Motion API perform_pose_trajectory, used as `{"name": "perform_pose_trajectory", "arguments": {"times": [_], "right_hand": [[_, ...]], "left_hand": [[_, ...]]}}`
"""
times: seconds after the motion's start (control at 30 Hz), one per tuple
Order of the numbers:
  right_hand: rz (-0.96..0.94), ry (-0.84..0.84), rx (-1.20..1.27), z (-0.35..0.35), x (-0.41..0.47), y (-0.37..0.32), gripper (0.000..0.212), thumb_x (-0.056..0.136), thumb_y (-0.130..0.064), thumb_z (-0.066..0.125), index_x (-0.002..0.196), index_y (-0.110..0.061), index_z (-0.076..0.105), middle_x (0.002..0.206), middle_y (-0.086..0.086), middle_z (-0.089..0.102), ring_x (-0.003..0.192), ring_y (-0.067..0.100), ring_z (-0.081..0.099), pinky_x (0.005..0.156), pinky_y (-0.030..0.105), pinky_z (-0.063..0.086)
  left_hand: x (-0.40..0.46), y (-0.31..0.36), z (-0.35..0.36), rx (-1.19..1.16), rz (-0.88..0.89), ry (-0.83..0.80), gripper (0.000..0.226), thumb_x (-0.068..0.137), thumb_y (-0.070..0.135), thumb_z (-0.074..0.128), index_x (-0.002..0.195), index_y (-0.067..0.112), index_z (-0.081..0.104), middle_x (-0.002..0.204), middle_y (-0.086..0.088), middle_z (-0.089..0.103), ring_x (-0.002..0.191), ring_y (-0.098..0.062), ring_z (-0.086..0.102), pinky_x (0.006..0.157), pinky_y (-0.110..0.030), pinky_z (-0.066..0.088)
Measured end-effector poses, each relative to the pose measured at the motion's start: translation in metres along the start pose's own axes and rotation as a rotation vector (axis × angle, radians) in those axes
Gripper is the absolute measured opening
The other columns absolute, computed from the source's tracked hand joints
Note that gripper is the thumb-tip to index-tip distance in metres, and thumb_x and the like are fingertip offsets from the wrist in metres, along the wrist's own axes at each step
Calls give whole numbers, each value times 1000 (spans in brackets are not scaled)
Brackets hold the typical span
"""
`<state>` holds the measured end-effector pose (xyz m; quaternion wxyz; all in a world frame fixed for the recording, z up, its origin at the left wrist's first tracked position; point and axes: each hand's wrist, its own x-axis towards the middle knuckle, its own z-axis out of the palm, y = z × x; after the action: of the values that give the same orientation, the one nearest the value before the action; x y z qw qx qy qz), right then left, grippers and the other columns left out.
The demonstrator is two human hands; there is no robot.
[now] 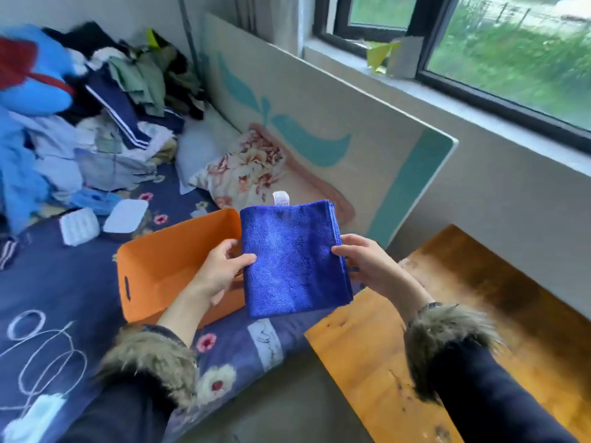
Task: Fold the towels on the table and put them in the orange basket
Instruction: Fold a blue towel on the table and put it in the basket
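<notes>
**Holding a folded towel beside the basket**

Holding a folded blue towel (292,260) up between both hands, the person keeps it in the air, above the edge of the bed (57,282) and just right of the basket (166,266).

The left hand (220,270) pinches the towel's left edge: the thumb lies on the front face and the fingers curl behind the cloth. This hand sits in front of the basket's open mouth. The sleeve (150,356) behind it ends in a fur cuff.

The orange basket stands on the dark floral bedcover, its mouth tipped toward the camera. A slot handle shows in its left wall. The part of its inside that shows is bare orange; the hand and towel hide the rest, so I cannot tell what lies low at its right end.

The towel is a neat rectangle of several layers, stacked edges showing along its right side, and a small white tag (280,198) sticks up from its top edge.

The right hand (364,266) grips the right edge, thumb on the front and fingers tucked behind.

Right of the bed stands a wooden table (479,314). A pile of clothes (80,116) lies at the far left of the bed, and a floral pillow (243,171) leans against the headboard (319,107).
</notes>
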<state>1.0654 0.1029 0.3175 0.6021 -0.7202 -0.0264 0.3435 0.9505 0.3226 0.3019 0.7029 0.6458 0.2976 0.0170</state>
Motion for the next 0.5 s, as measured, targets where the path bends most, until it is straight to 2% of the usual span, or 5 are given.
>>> {"name": "perform_pose_trajectory", "arguments": {"times": [0.07, 0.2, 0.3, 0.4, 0.5], "right_hand": [[27, -45, -39, 51, 23, -8, 15, 87, -7, 57, 95, -19, 60, 79, -1, 65, 61, 12, 59, 55, 22, 49], [70, -118, -83, 142, 64, -14, 15, 86, -6, 56, 91, -19, 61, 81, 4, 64, 64, 15, 57, 61, 28, 44], [98, -151, -116, 192, 89, -18, 16, 86, -6, 56, 91, -20, 60, 82, 3, 62, 65, 16, 56, 58, 28, 44], [134, -177, -148, 226, 115, -16, 15, 87, -6, 56, 91, -19, 59, 82, 1, 62, 68, 15, 56, 57, 27, 47], [166, -201, -166, 249, 143, -10, 14, 88, -6, 56, 89, -20, 59, 87, 4, 63, 77, 18, 59, 66, 35, 51]], "left_hand": [[3, -4, -51, -2, -30, 52, 38, 90, 2, 56, 125, 8, 44, 101, -11, 57, 71, -17, 57, 46, -23, 51], [15, -14, -138, 10, -74, 152, 43, 90, 3, 56, 130, 6, 40, 114, -19, 53, 77, -21, 57, 63, -35, 49], [27, -20, -185, -13, -102, 203, 36, 90, 4, 56, 123, 9, 44, 106, -11, 55, 76, -18, 58, 63, -33, 51], [45, -32, -217, -20, -154, 251, 30, 88, 3, 57, 116, 11, 48, 108, -12, 55, 81, -21, 59, 71, -38, 53], [67, -46, -235, -48, -196, 303, 24, 87, 2, 57, 108, 12, 50, 104, -11, 55, 78, -19, 59, 68, -37, 52]]}}
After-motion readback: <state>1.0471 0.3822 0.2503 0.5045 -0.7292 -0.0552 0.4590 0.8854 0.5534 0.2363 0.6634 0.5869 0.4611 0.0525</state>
